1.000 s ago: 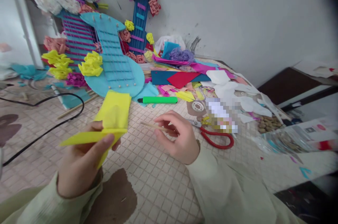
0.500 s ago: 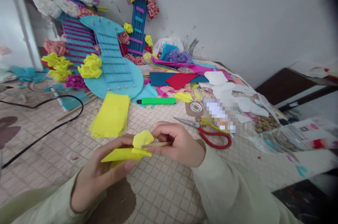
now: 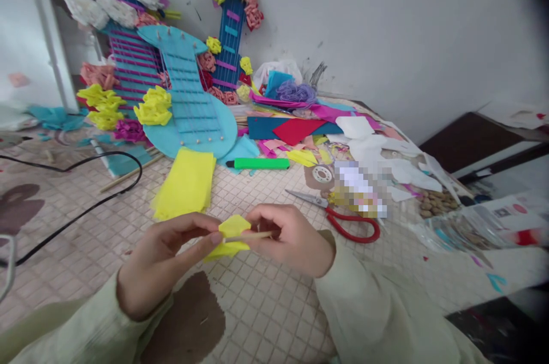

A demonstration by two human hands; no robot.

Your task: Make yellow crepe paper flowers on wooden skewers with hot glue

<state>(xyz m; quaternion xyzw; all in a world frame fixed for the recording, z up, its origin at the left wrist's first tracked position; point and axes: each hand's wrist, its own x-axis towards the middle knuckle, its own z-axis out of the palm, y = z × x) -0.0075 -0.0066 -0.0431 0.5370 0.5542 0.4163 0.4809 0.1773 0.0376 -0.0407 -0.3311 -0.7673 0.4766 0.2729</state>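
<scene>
Between my hands is a small piece of yellow crepe paper (image 3: 235, 223), partly folded, with a lower flap hanging beneath. My left hand (image 3: 171, 255) pinches its left edge between thumb and fingers. A thin wooden stick (image 3: 251, 236) lies across the front of the paper, and my right hand (image 3: 288, 238) grips its right part with the fingers curled, also touching the paper's right edge. Just beyond my left hand lies a stack of yellow crepe paper (image 3: 186, 184). Scissors (image 3: 343, 218) with red handles rest open on the table to the right of my right hand.
A green marker-like stick (image 3: 261, 164) lies ahead. Blue cardboard guitar shapes (image 3: 193, 107) with paper flowers lean at the back left. A black cable (image 3: 86, 204) crosses the left side. Paper scraps (image 3: 377, 152) and a clear plastic container (image 3: 458, 227) are on the right.
My left thumb and fingers have moved up and closed on the paper's left edge beside the stick. The long flap that pointed left is now folded or hidden. The view has shifted slightly.
</scene>
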